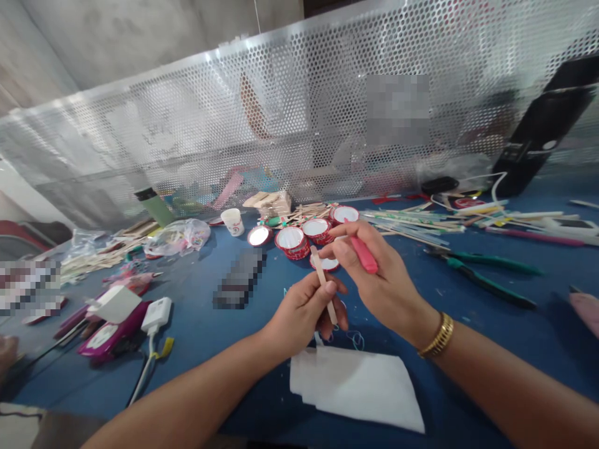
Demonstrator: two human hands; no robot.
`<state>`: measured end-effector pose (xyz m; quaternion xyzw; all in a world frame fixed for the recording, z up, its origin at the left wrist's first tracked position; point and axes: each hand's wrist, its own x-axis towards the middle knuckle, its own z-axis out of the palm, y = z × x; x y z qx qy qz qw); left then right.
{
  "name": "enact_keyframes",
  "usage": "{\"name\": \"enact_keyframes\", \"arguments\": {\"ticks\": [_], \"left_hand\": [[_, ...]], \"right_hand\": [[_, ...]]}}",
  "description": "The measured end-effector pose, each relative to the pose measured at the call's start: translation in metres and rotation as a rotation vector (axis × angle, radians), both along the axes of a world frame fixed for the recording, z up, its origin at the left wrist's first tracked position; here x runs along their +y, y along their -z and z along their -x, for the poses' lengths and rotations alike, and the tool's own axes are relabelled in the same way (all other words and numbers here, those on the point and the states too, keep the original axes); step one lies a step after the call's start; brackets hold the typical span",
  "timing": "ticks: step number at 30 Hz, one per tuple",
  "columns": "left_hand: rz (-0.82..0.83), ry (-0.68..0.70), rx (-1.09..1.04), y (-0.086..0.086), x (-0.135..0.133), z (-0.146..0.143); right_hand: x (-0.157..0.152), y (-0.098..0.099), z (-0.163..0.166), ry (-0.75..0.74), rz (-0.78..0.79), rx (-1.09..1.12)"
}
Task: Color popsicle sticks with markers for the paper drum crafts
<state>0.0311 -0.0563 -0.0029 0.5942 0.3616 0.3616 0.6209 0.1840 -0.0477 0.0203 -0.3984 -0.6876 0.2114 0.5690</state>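
My left hand (306,302) is closed around a flat wooden craft stick (319,267), which stands tilted with its upper end poking out above the thumb. My right hand (381,280) grips a slim tool with a red handle (364,254); fingers cover its working end, so I cannot make out its kind. That hand's fingertips are close to the stick's upper end. Below both hands lies a white folded sheet (358,386), with thin coloured thread (356,340) just beyond it. Small red round pieces with white tops (291,240) stand behind the hands.
Left are a dark blurred-out object (239,277), a white charger (157,313) and a purple item (110,333). Green-handled pliers (491,274) lie right. Behind stand a paper cup (233,222), loose sticks (412,221) and a perforated metal screen (281,118). Another person's hand (8,358) shows far left.
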Motion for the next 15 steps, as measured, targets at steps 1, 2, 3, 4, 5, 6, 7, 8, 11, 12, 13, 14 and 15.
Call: {"name": "enact_keyframes", "arguments": {"ticks": [1, 2, 3, 4, 5, 6, 7, 8, 11, 12, 13, 14, 15], "left_hand": [[0.012, -0.001, -0.017, -0.0001, -0.0003, -0.0001], [0.022, -0.006, -0.037, -0.0001, -0.0004, -0.0002], [0.03, -0.012, -0.056, -0.0001, -0.0003, -0.0001], [0.035, -0.016, -0.074, 0.0001, -0.0001, 0.0001], [0.037, -0.018, -0.084, 0.0004, 0.0002, 0.0004], [0.036, -0.02, -0.088, 0.0007, 0.0007, 0.0006], [0.034, -0.025, -0.085, 0.001, 0.0012, 0.0009], [0.033, -0.036, -0.078, 0.0012, 0.0018, 0.0012], [0.034, -0.083, -0.05, 0.0012, 0.0041, 0.0025], [0.034, -0.094, -0.044, 0.0011, 0.005, 0.0031], [0.033, -0.102, -0.04, 0.0011, 0.0059, 0.0036], [0.03, -0.105, -0.036, 0.0011, 0.0066, 0.0042], [0.024, -0.107, -0.03, 0.0013, 0.0072, 0.0047]], "right_hand": [[-0.0003, 0.0004, 0.0, -0.005, 0.002, 0.034], [-0.0005, 0.0006, -0.0001, -0.006, -0.004, 0.072], [-0.0007, 0.0006, -0.0003, -0.005, -0.014, 0.109], [-0.0008, 0.0004, -0.0005, -0.001, -0.022, 0.142], [-0.0011, 0.0001, -0.0007, 0.006, -0.028, 0.168], [-0.0013, -0.0002, -0.0007, 0.016, -0.034, 0.188], [-0.0017, -0.0004, -0.0006, 0.024, -0.041, 0.202], [-0.0022, -0.0005, -0.0004, 0.026, -0.044, 0.21], [-0.0044, 0.0003, 0.0011, -0.016, -0.045, 0.206], [-0.0054, 0.0007, 0.0019, -0.028, -0.049, 0.185], [-0.0066, 0.001, 0.0027, -0.029, -0.059, 0.154], [-0.0079, 0.0012, 0.0037, -0.019, -0.075, 0.116], [-0.0092, 0.001, 0.0047, -0.004, -0.094, 0.076]]}}
